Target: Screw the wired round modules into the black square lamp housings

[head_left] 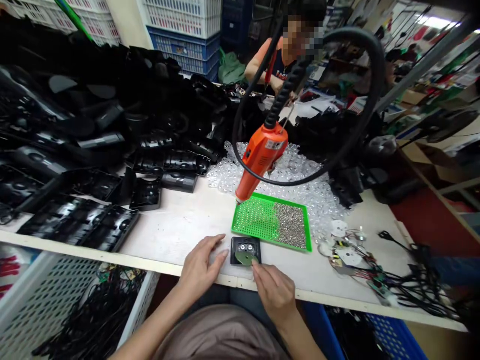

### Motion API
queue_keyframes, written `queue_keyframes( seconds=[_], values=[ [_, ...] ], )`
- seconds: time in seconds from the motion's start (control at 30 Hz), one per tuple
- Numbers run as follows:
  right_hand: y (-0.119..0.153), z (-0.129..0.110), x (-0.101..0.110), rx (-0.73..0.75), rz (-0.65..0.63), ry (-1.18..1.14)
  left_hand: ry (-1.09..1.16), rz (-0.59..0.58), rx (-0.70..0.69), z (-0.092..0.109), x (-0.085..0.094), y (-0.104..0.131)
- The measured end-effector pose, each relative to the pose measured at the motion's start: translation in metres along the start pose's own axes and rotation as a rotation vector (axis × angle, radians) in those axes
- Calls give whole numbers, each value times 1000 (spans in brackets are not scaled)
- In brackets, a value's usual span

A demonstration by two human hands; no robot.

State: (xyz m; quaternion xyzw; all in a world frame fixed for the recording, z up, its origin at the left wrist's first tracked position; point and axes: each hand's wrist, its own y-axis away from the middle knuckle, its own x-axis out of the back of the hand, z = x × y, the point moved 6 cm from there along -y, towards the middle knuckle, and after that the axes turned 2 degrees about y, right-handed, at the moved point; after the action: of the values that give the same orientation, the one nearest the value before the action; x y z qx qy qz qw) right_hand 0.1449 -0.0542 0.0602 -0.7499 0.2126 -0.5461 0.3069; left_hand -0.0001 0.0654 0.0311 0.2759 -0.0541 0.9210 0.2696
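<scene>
A small black square plastic housing (234, 246) lies on the bench in front of me, with two shiny round parts at its centre. A round greenish disc (244, 258) sits at its near side, partly over the housing. My right hand (275, 290) pinches the disc's right edge between thumb and fingers. Left of the housing, my left hand (202, 265) rests with thumb and fingers apart, holding nothing. Just beyond is a green perforated tray (255, 215) with many small metal screws (292, 225) in its right half. An orange electric screwdriver (262, 152) hangs above the tray's left corner.
Black plastic shells (108, 225) crowd the left side. Clear plastic pieces (300, 172) are heaped behind the tray. Wired circuit parts (348, 255) and black cables (408, 285) lie right. Crates (48, 290) stand below the bench edge. Another person (270, 65) works opposite.
</scene>
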Motion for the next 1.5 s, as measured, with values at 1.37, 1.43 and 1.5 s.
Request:
queue_keyframes(
  seconds=[1.37,1.43,1.5],
  values=[
    [6,-9,-27,-6,-295,201,-123,-133,-169,-11,-17,-7],
    [9,-10,-31,-9,-334,233,-121,-140,-163,-11,-17,-8],
    [8,-11,-34,-12,-376,256,-117,-145,-166,-11,-16,-8]
  ],
)
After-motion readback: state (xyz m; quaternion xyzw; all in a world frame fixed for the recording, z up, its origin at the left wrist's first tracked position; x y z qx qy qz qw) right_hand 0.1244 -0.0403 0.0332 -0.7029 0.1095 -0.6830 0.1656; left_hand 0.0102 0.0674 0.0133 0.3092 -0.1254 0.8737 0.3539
